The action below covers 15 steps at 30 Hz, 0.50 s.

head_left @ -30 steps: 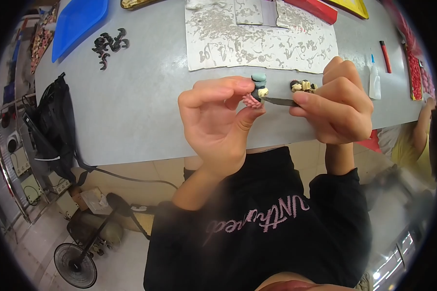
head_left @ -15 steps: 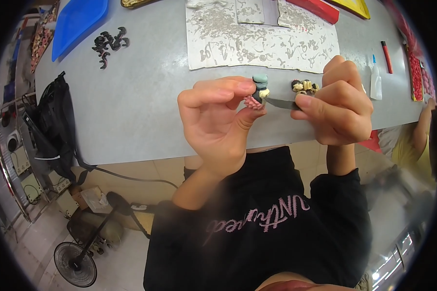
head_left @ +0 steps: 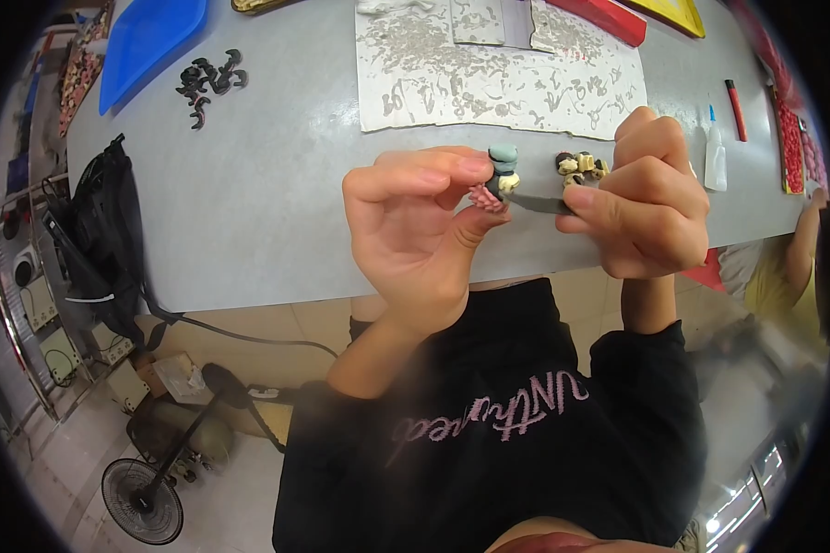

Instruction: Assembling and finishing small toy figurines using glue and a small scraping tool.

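Observation:
Between the thumb and fingers of my left hand is a small painted figurine, green-blue on top, with cream, black and pink parts. My right hand is closed round a thin grey blade, and the handle is hidden in the fist. The blade's tip is at the figurine's right side, by the cream and dark parts; whether it touches cannot be made out. Just beyond my right hand lies a cluster of small cream and dark pieces on the grey table.
A stained white sheet lies across the table's far side. At far left are a blue tray and several black curved pieces. A clear bottle and red marker stand to the right. A black bag hangs at the left edge.
My left hand and the figurine have shifted slightly right, and the figurine is turned a little. The blade lies a bit flatter; my right hand has barely moved.

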Motion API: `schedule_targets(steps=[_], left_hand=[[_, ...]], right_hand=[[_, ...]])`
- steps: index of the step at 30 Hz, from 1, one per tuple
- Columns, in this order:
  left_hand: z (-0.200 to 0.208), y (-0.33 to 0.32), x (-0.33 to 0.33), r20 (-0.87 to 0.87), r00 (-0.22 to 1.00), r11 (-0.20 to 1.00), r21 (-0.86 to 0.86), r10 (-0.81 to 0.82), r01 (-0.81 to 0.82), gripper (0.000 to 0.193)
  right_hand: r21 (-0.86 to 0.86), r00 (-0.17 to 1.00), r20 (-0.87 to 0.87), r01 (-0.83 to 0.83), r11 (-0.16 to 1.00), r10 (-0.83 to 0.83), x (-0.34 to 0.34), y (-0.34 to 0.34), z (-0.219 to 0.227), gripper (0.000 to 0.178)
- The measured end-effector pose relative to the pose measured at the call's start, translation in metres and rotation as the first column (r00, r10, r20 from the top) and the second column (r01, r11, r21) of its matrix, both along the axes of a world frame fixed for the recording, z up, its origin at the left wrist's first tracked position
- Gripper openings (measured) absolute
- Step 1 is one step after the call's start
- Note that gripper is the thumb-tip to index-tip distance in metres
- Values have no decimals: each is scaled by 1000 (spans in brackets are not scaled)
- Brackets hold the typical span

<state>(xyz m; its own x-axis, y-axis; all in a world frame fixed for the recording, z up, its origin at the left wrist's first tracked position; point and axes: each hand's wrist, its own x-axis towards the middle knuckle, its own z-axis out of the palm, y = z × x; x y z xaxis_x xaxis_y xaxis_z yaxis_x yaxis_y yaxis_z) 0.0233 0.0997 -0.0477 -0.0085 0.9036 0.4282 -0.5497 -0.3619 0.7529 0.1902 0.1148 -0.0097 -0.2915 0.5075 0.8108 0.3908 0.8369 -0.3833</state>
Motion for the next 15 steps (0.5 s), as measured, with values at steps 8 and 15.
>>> schedule_targets(steps=[8, 15], left_hand=[[-2, 0, -1, 2, 1000, 1000, 18, 5, -5, 37], [0, -1, 0, 19, 1000, 1000, 13, 15, -16, 36]], right_hand=[[-21, 1000, 0, 1, 1000, -1, 0, -1, -1, 30], [-53, 1000, 13, -27, 998, 27, 2, -4, -1, 27]])
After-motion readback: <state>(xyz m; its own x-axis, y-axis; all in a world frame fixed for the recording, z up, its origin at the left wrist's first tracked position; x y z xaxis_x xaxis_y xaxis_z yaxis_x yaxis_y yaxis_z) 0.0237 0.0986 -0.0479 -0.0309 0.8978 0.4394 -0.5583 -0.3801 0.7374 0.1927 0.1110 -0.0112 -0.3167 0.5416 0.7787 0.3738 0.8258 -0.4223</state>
